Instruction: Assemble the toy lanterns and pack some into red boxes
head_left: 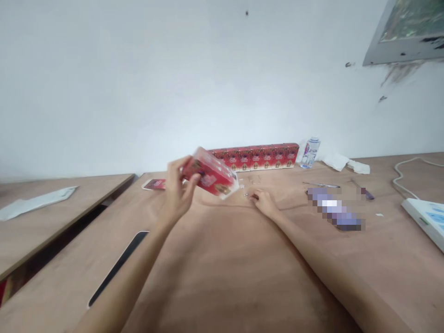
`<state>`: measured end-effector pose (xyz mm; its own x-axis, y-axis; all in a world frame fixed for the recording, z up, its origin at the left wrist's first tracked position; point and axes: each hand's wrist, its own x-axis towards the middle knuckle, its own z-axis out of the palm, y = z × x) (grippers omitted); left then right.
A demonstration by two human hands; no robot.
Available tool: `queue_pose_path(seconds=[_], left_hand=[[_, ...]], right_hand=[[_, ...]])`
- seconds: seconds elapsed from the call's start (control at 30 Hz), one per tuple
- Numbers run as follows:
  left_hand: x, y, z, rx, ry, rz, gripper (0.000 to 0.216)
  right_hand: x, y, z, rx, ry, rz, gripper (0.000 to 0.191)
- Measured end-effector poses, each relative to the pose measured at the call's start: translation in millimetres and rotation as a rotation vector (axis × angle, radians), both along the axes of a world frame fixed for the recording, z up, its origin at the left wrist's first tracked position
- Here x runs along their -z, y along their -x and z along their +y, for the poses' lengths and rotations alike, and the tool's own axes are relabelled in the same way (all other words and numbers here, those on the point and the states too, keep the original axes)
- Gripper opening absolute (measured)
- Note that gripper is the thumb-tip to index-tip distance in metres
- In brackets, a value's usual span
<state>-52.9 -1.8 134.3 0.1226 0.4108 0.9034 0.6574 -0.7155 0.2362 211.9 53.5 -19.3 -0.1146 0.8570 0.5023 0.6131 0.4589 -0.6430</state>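
My left hand (177, 194) grips a red printed box (212, 175), tilted and raised above the table, with a pale end facing right. Close by on the right, my right hand (265, 202) rests low at the tabletop with its fingers curled together. Whatever they may hold is too small to make out. Small light bits (246, 194) lie just left of those fingertips. Behind both hands, several matching red boxes (255, 158) stand in a row against the wall. A flat red piece (154, 184) with a pale edge lies left of my left hand.
A clear bottle (310, 152) and crumpled white tissue (336, 162) are at the back right. Scissors-like metal tools (321, 185) lie near a blurred purple item (336, 210). A white corded device (428, 217) sits far right. A dark flat phone-like object (120, 266) is beneath my left forearm.
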Motion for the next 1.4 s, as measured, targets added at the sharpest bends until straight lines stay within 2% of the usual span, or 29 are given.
queue_pose_path(seconds=[0.1,0.2,0.27,0.3,0.37,0.43,0.5,0.57,0.67,0.73,0.83,0.93,1.17,1.3,1.4], left_hand=[[14.8,-21.0,-8.3,0.262,0.098,0.013,0.053],[19.5,-32.9,-13.6,0.362,0.247,0.05,0.066],[21.9,-36.4,-14.4,0.401,0.395,0.066,0.067],[24.3,-37.5,-13.7,0.427,0.466,0.061,0.067],[32.8,-39.5,-10.9,0.486,0.578,0.035,0.069],[47.0,-42.6,-7.9,0.527,0.629,-0.007,0.069],[65.1,-47.0,-7.4,0.491,0.606,-0.064,0.065],[83.8,-52.2,-10.2,0.365,0.538,-0.104,0.07],[104.8,-59.7,-17.0,0.192,0.497,-0.027,0.095],[111.8,-63.1,-20.0,0.125,0.51,0.028,0.093],[113.9,-63.4,-20.5,0.128,0.553,0.089,0.069],[111.4,-59.6,-19.3,0.174,0.546,0.187,0.059],[109.4,-56.7,-18.7,0.123,0.471,0.233,0.056],[113.9,-50.8,-15.8,0.06,0.499,0.162,0.059],[119.1,-45.2,-10.6,0.025,0.466,0.136,0.06]], right_hand=[[-2.9,2.3,-2.1,0.016,-0.013,0.089,0.01],[-16.5,4.2,-12.6,0.064,-0.044,0.203,0.022],[-34.8,5.6,-23.9,0.026,-0.04,0.274,0.03],[-46.3,6.6,-30.3,-0.042,-0.021,0.301,0.031],[-70.5,9.3,-42.6,-0.326,0.079,0.351,0.037],[-90.3,12.9,-52.1,-0.522,0.185,0.271,0.046],[-100.9,16.1,-57.1,-0.523,0.222,0.154,0.047],[-103.2,17.9,-58.6,-0.423,0.204,0.082,0.047],[-102.5,16.5,-60.7,-0.284,0.163,0.008,0.046],[-105.9,12.5,-64.6,-0.231,0.138,-0.076,0.041],[-116.8,3.9,-72.1,-0.223,0.111,-0.187,0.034],[-127.6,-2.3,-78.1,-0.251,0.132,-0.242,0.031],[-139.2,-2.6,-82.4,-0.179,0.112,-0.395,0.033],[-140.3,-13.6,-73.7,-0.289,0.136,-0.278,0.04],[-138.5,-17.3,-68.8,-0.31,0.023,-0.29,0.041]])
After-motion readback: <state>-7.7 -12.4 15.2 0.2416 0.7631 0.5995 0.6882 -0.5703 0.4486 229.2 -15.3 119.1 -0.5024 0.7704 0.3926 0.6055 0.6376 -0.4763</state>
